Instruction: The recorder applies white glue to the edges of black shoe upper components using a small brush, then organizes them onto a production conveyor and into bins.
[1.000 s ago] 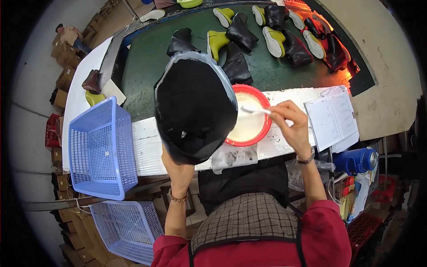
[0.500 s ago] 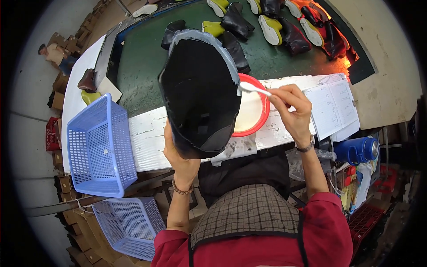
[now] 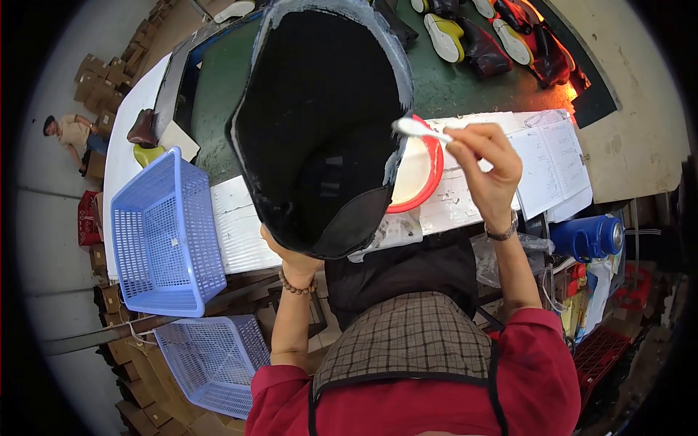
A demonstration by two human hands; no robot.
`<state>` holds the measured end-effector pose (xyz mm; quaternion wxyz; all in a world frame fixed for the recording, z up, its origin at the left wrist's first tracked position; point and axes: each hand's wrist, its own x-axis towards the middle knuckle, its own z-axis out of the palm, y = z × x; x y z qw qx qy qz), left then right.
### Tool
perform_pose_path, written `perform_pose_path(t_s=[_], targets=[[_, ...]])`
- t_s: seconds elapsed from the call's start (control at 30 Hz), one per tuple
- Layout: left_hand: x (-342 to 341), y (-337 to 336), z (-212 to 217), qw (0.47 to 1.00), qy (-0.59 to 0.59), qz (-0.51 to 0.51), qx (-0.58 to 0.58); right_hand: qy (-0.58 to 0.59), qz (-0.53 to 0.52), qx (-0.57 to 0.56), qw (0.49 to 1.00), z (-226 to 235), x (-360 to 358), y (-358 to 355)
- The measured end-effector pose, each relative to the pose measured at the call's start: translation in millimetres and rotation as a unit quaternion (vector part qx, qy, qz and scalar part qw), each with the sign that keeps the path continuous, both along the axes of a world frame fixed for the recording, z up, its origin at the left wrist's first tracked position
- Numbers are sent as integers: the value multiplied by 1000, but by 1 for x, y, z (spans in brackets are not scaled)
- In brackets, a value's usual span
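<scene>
My left hand [image 3: 291,260] is closed around the underside of a black boot upper [image 3: 320,138], its wide opening facing up toward me. A whitish, wet-looking coat lines the opening's far and right edge, with a patch lower on the right side. My right hand [image 3: 491,163] pinches the handle of a white toothbrush [image 3: 425,131]. The bristle end is at the boot upper's right edge; whether it touches, I cannot tell. Partly hidden behind the upper is a red tub [image 3: 437,163] of creamy white liquid.
Finished-looking boots with white soles [image 3: 445,38] lie on the green conveyor belt [image 3: 451,94], near an orange glow at right. An open notebook [image 3: 549,171] and blue bottle [image 3: 589,238] are at right. Blue baskets [image 3: 196,240] stand at left. Another person [image 3: 76,134] is far left.
The boot upper has come up closer to my view and tilted, with its coated edge higher. The toothbrush has shifted slightly right and up. The distant person has moved into fuller view.
</scene>
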<state>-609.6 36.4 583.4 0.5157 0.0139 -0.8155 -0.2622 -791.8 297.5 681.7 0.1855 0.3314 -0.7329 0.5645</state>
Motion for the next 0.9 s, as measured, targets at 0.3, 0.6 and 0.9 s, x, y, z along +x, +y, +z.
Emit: perform_pose_path(t_s=[0.3, 0.6, 0.9], targets=[[-16, -22, 3, 999, 45, -4, 22, 3, 70, 34, 997, 7, 28, -1], [-56, -21, 80, 992, 36, -30, -119, -17, 152, 80, 985, 22, 51, 0], [-6, -39, 89, 989, -87, -28, 114, -21, -15, 256, 966, -19, -6, 6]])
